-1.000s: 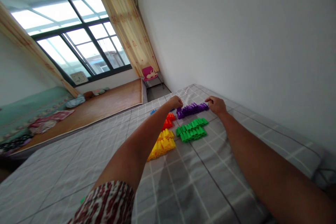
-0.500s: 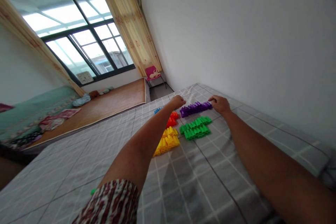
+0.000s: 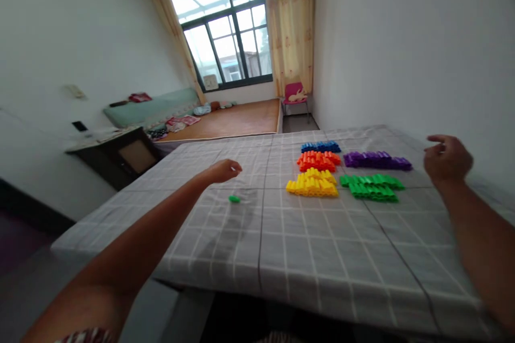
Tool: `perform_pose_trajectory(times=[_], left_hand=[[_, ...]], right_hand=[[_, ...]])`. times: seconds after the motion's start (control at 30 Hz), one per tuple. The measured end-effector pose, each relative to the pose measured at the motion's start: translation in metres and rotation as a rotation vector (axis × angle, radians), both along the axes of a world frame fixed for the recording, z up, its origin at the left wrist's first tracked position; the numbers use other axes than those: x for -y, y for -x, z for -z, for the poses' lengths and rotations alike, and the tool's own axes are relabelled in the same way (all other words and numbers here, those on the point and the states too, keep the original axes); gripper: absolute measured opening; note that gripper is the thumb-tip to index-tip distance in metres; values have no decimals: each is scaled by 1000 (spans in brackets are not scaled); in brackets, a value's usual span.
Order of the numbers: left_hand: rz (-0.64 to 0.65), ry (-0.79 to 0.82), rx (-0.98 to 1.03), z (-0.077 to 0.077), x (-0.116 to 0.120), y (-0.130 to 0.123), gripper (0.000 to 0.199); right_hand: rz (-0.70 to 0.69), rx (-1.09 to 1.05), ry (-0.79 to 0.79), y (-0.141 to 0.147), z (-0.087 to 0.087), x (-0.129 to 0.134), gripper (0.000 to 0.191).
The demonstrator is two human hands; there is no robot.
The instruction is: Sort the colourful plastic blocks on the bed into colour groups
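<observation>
My left hand (image 3: 225, 170) hovers over the left part of the table, its fingers loosely bent and apart with nothing visible in them. Just below it on the cloth lies a single small green piece (image 3: 234, 199). Off to the right, my right hand (image 3: 448, 161) is raised beside the wall, fingers half curled, thumb and index apart, holding nothing I can see. Between the hands, small plastic tube-like pieces lie in rows grouped by colour: blue (image 3: 321, 147), orange (image 3: 318, 161), yellow (image 3: 313, 184), purple (image 3: 377, 161) and green (image 3: 372, 187).
A grey checked cloth (image 3: 298, 246) covers the table, whose front edge faces me. Beyond stand a bed (image 3: 241, 119), a pink chair (image 3: 294, 94) and a curtained window. A dark cabinet (image 3: 129, 155) is at the left; a white wall (image 3: 402, 53) runs along the right.
My view has swung left. My left hand has moved left from the rows towards the lone green piece, and my right hand has drawn away from the purple row to the right.
</observation>
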State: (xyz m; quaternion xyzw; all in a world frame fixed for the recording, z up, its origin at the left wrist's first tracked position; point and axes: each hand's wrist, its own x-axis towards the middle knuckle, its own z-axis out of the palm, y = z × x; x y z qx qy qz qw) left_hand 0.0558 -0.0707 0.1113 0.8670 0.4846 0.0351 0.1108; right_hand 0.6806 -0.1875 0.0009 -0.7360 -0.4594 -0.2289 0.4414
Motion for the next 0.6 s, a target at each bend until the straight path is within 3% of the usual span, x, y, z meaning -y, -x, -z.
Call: perform_pose_trajectory(times=[0.07,0.13,0.2,0.3,0.4,0.47,0.53,0.6], left_hand=[[-63,61,44,13,14,51,31],[-53,90,88,26,26,77,32],[25,97,119,39,33,80,35],[133,90,134,57,39,60,39],[226,60,137,71,42,35,32],[212,48,213,77,44,22,25],[132,134,407,78,46,9,21],[69,331,672,75,50,-5,27]], right_hand=[[-30,54,-35,43,-22,-7,39],[-180,126,11,102,-46,-15,35],[-417,220,108,170,-65,-19,32],[-801,386,214,269,-78,-7,32],[-1049,453,327,349,-70,16,32],[-1149,439,387,386,-57,24,34],[-1151,343,377,408,-43,22,39],[-1133,211,359,414,-32,13,48]])
